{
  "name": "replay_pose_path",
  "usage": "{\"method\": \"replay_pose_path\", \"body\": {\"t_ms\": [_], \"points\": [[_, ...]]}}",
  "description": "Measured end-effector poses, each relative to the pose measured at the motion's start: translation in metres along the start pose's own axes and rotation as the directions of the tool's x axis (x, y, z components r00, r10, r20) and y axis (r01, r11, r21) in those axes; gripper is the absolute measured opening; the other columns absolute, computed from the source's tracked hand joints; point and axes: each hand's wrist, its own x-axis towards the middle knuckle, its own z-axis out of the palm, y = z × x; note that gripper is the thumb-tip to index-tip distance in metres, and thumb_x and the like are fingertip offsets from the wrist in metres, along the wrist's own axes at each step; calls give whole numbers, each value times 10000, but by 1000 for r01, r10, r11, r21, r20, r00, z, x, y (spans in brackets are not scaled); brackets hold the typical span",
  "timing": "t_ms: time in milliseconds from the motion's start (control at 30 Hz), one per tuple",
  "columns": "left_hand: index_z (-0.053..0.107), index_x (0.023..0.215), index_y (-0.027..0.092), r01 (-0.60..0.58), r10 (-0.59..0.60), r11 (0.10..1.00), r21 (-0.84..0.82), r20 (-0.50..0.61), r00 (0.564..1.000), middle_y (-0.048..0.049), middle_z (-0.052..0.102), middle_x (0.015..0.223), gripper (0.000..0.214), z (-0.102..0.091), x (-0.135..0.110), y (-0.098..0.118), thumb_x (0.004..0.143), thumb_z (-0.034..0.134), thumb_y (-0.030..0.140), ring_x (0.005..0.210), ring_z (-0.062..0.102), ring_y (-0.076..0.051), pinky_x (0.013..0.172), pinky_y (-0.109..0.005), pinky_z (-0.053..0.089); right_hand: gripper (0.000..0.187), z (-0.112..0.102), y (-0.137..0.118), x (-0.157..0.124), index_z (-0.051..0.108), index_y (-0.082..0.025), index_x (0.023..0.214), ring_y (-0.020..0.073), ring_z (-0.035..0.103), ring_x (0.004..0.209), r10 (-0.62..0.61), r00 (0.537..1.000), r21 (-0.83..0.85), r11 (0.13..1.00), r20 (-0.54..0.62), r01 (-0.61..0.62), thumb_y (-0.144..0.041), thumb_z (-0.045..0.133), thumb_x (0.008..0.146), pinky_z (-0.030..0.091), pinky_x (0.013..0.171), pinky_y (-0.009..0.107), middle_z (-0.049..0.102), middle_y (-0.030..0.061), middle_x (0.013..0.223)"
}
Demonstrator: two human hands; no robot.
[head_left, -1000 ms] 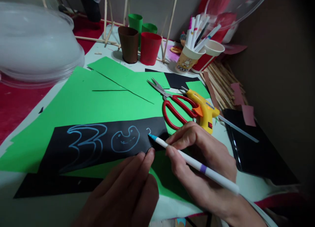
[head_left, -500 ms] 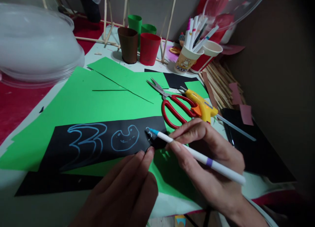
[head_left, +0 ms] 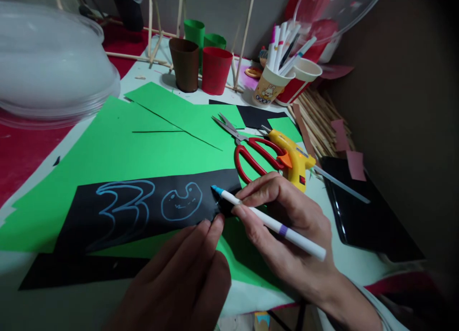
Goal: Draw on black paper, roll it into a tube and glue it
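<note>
Head view. In the lower right of the frame we see the right hand (head_left: 287,226) closed around a white marker pen (head_left: 267,219), gripped between thumb and fingers. The pen's blue tip points to the upper left, over the right end of the black paper strip (head_left: 118,226); we cannot tell whether the tip touches the paper. At the lower centre the left hand (head_left: 186,278) lies open and flat, holding nothing, its fingertips (head_left: 218,221) resting on the strip's lower edge just beside the pen tip. The strip crosses the middle of the frame, bears light blue outline drawings, and lies on a large green paper sheet (head_left: 143,149). Right of centre, just above the right hand, we note red-handled scissors (head_left: 254,154) touching a yellow glue gun (head_left: 294,156). At the upper centre stand a brown cup (head_left: 185,63) and a red cup (head_left: 215,70); to their right, a paper cup (head_left: 268,87) holds pens.
</note>
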Motion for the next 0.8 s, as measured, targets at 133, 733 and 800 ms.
{"method": "replay_pose_path", "body": {"t_ms": [133, 733, 800], "points": [[627, 968, 106, -2, 2, 1000, -8, -22, 1000, -158, 739, 1160, 238, 1, -2, 0, 933, 419, -6, 1400, 516, -209, 1201, -292, 395, 130, 1, 1, 0, 586, -188, 864, 133, 659, 789, -2, 1000, -6, 1000, 3, 2, -113, 688, 893, 532, 700, 286, 690, 21, 846], [651, 1066, 92, 10, -7, 996, -84, 34, 999, -203, 649, 1391, 282, -2, -6, -1, 913, 429, 9, 1407, 522, -256, 1195, -359, 422, 163, -6, -1, -6, 563, -221, 854, 162, 600, 739, 8, 999, -106, 994, -35, -12, -102, 672, 868, 484, 643, 325, 618, 10, 825], [654, 1093, 108, 17, -14, 997, -75, 36, 999, -177, 655, 1397, 314, -2, -8, -1, 920, 412, 7, 1406, 526, -244, 1191, -364, 429, 164, -6, -2, -6, 554, -217, 839, 156, 589, 718, 7, 999, -110, 994, -37, -11, -103, 669, 859, 474, 631, 325, 612, 9, 811]]}}
